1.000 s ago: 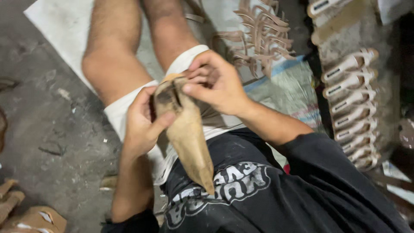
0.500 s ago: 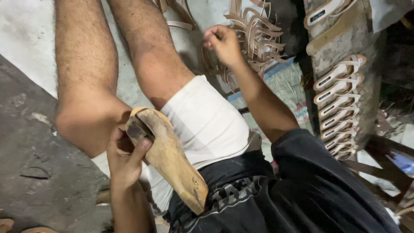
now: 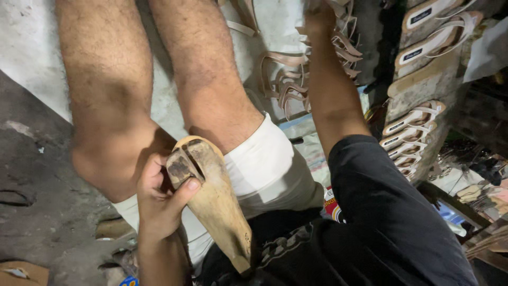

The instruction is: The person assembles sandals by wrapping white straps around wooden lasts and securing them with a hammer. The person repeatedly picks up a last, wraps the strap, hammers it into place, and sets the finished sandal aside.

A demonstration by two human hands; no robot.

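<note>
My left hand grips a worn tan wooden shoe last by its dark, split upper end, thumb pressed on its face. The last rests against my thigh and white shorts, its pointed end toward my dark shirt. My right arm stretches up and away, and my right hand reaches into a heap of pale pink sandal straps at the top edge. The hand is mostly cut off by the frame, so its fingers do not show.
A row of finished sandals with pale straps leans along the right, with more sandals above. A white sheet lies under my bare legs. Rough grey floor is at the left, cluttered scraps at the right edge.
My right hand left the last and moved up into the strap heap. The left hand alone keeps the last, now lower against my thigh.
</note>
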